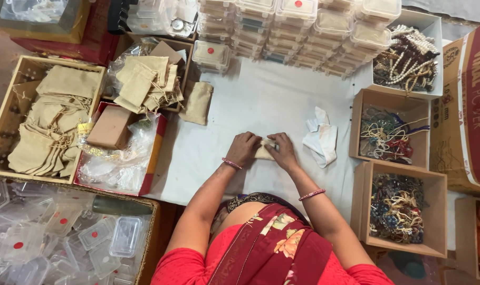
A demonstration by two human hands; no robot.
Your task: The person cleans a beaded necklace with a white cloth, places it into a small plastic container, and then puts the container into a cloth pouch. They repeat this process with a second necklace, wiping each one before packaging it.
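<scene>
Just below the middle of the frame, my left hand (pixel 243 148) and right hand (pixel 283 151) are both pressed down on a small beige cloth pouch (pixel 263 150) lying flat on the white table cover (pixel 250 95), fingers pinching its edges. I should keep it flat and both sides even. A crumpled white cloth (pixel 321 138) lies to the right, boxes of bracelets (pixel 395 206) sit at the right edge, and stacked clear plastic boxes (pixel 293 31) line the top.
</scene>
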